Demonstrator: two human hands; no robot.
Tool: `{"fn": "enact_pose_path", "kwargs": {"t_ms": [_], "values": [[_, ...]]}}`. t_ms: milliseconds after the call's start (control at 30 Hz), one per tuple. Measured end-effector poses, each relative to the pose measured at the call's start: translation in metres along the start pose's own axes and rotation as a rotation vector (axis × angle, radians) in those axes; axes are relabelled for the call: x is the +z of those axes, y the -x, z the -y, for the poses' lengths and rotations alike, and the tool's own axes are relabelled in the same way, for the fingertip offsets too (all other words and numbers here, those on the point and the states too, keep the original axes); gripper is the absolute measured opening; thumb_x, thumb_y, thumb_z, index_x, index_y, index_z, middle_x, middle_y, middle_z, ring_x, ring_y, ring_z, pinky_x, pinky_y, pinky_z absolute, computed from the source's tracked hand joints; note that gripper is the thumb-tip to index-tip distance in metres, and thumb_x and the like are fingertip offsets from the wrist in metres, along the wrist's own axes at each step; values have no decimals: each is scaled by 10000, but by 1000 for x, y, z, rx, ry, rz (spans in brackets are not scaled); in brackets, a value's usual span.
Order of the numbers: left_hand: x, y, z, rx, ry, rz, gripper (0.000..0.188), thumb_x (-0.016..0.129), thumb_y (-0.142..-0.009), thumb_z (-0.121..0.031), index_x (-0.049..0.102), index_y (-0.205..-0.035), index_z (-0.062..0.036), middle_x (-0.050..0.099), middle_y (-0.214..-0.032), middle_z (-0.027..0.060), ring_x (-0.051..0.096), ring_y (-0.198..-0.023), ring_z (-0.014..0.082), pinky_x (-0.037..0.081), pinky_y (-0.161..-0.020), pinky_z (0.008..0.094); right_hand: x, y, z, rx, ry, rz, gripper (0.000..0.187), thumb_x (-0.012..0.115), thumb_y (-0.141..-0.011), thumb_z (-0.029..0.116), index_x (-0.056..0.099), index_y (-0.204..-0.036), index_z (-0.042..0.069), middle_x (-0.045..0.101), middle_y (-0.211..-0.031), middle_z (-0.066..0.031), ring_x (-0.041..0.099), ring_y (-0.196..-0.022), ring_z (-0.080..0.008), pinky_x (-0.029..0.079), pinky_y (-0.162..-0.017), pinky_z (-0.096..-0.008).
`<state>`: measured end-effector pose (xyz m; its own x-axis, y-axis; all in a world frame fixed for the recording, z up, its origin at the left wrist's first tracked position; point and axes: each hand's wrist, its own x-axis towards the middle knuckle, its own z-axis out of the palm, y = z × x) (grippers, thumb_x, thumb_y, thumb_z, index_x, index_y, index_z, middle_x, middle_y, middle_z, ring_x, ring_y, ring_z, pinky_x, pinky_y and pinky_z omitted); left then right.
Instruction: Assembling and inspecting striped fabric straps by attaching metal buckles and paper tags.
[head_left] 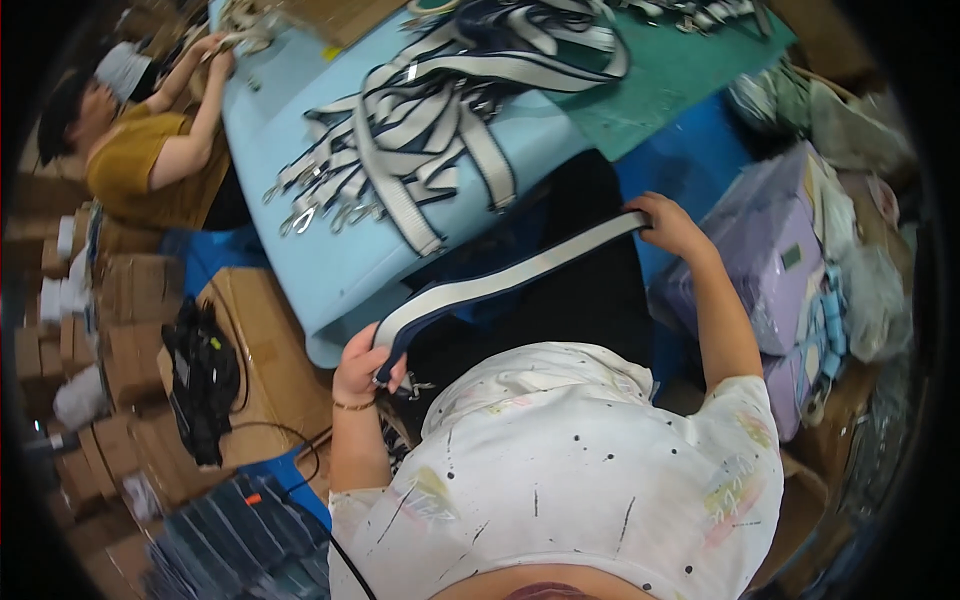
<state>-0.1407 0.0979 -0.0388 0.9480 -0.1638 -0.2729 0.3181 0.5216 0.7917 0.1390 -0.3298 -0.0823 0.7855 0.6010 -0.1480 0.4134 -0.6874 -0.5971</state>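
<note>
A white strap with dark blue edges (520, 268) stretches between my two hands above my lap. My left hand (362, 368) is closed round its near left end, where a metal clip hangs just below the fingers. Farther off to the right, my right hand (668, 224) grips the other end between thumb and fingers. Beyond the strap, a heap of similar straps (425, 130) lies on the light blue table (310, 290), several with metal snap hooks at the table's left side.
A co-worker in a mustard top (150, 170) handles something pale at the table's far left. Cardboard boxes (270, 370), a black bundle (203, 375) and folded dark fabric (240, 535) stand left. Purple wrapped packages (745, 255) are stacked right. A green mat (650, 95) covers the table's far right.
</note>
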Motion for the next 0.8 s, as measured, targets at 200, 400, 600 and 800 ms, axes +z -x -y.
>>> {"fn": "enact_pose_path", "kwargs": {"t_ms": [200, 400, 600, 800], "values": [[9, -8, 3, -3, 117, 39, 320, 535, -892, -136, 456, -1143, 47, 583, -685, 134, 544, -470, 185, 454, -427, 276, -4, 4, 46, -140, 383, -64, 516, 613, -603, -60, 598, -1106, 58, 570, -1103, -129, 562, -1027, -326, 469, -863, -388], [25, -13, 22, -51, 205, 91, 374, 546, -894, -158, 415, -1187, 33, 607, -778, 187, 603, -530, 229, 505, -467, 296, -36, -20, 134, -507, -325, -18, 447, 562, -680, -116, 607, -1091, 53, 579, -1079, -110, 578, -988, -284, 477, -823, -318], [53, -23, 30, -100, 157, 126, 300, 512, -909, -99, 424, -1177, 2, 594, -833, 151, 590, -576, 199, 499, -525, 291, -22, -34, 180, -767, -331, 181, 591, 670, -657, 2, 551, -1230, 90, 558, -1191, -102, 521, -1130, -288, 426, -952, -380], [75, -22, 18, -217, 38, 132, 180, 508, -937, -113, 463, -1082, -17, 594, -847, 94, 586, -619, 150, 491, -581, 258, 85, -9, 192, -938, -58, 211, 602, 721, -670, 119, 501, -1230, 94, 554, -1076, -93, 540, -1021, -269, 377, -933, -411]]}}
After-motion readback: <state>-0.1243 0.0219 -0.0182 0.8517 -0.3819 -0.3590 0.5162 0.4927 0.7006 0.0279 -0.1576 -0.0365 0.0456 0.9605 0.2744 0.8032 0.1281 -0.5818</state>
